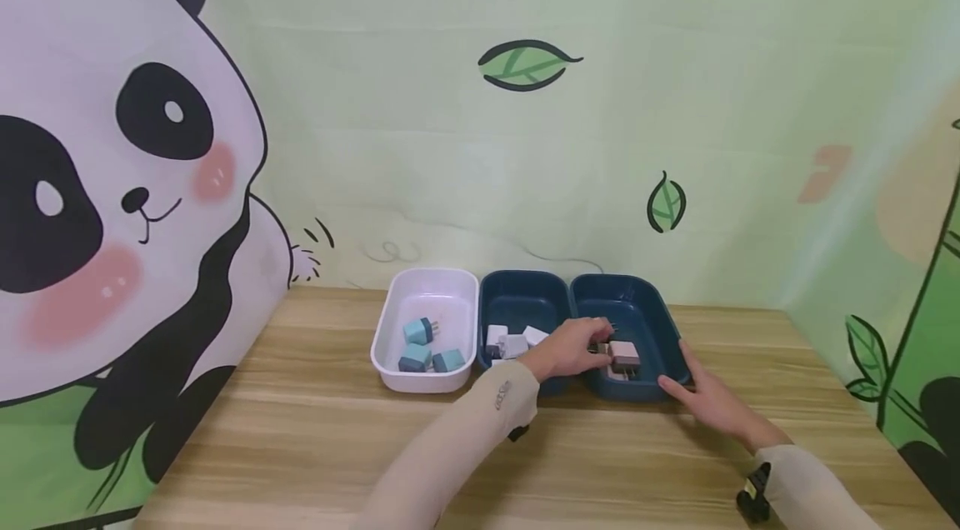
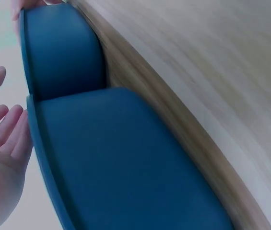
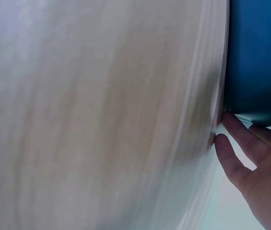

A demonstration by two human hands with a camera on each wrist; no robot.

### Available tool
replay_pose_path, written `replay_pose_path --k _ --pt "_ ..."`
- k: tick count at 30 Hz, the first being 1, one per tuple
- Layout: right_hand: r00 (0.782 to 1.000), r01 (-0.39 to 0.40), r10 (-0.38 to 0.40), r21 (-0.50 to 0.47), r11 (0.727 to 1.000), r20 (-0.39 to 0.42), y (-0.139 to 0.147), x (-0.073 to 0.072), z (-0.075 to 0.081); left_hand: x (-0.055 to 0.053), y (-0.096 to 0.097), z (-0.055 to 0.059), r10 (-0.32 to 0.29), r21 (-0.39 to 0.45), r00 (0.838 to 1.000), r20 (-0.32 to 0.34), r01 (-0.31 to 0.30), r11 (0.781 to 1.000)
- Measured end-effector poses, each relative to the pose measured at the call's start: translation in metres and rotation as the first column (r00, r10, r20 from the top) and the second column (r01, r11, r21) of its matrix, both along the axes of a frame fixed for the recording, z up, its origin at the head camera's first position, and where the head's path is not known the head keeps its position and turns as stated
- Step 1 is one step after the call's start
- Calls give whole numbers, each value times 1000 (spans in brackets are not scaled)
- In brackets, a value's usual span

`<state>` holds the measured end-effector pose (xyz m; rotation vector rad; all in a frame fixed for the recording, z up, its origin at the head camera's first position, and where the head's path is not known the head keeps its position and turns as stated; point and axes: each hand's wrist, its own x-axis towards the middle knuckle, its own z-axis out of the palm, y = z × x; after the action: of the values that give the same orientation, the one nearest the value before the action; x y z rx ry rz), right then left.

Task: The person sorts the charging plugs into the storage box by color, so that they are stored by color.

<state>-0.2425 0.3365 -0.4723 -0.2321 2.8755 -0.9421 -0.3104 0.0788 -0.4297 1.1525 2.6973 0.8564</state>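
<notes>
My left hand reaches over the near left part of the right-hand dark blue bin. Its thumb and fingers are spread apart beside pink plug adapters with metal prongs. In the left wrist view, the left fingers show behind the bin's rim, with a gap between thumb and fingertips; the adapters are hidden there by the bin wall. My right hand rests at the bin's near right corner, thumb at the front and fingers along the side. The right wrist view shows those fingers fairly straight against the bin.
Against the right-hand bin stands another dark blue bin with several white plug adapters, partly covered by the left hand. Left of it, a white bin holds blue-and-dark plug adapters. A printed cloth hangs behind the wooden table.
</notes>
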Motion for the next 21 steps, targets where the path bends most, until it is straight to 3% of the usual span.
replay_pose_path --k 10,21 --pt "999 -20 19 -13 1000 -28 6 2 1 18 -30 2 -46 -13 999 -16 46 999" --pt "999 -23 23 8 1000 -35 -1 2 1 42 -72 6 -59 35 998 37 58 998"
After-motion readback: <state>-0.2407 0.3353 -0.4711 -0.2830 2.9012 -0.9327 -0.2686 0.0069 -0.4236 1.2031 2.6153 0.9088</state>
